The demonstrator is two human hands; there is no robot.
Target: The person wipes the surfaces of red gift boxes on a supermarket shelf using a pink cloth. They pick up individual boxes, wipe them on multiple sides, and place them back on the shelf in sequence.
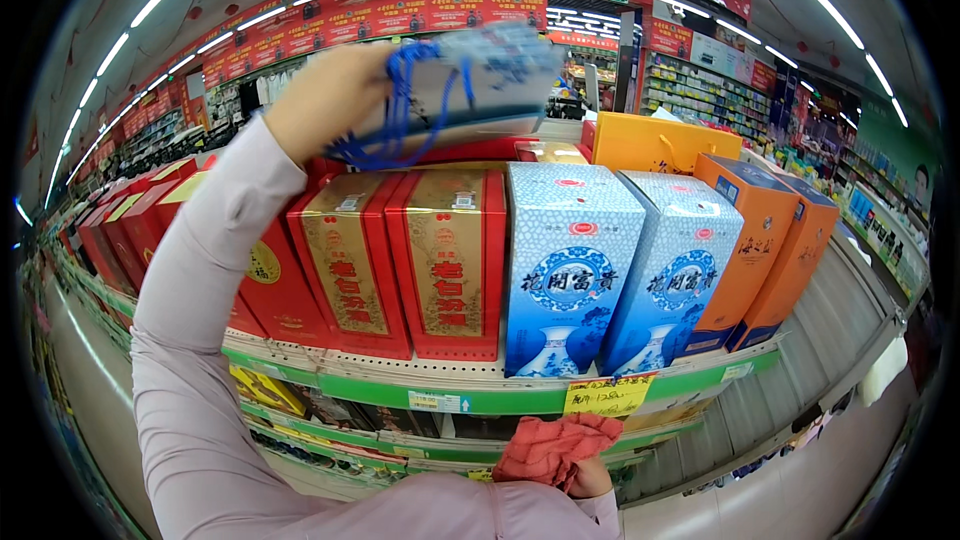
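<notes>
Left hand [342,88] up high, closed on blue cords [404,68] of blue-white bag [495,75], motion-blurred. I see bag above shelf [520,400], over back of red boxes [446,265]. Right hand [593,480] low at shelf front, gripping bunched red cloth [550,448]. Right of red boxes: two blue boxes [570,265], then orange pair [742,255].

A bag [490,85] in a person's left hand [345,90] is held over the back of a row of boxes [445,270] on a store shelf [520,400], the arm [190,310] crossing before the row's left part. A handled carrier [645,143] stands behind boxes right of centre (a price tag [608,396] sits on the shelf edge before them). Nearer, the right hand [593,480] holds a cloth [555,448]; stocked racks [700,98] stand far behind.
</notes>
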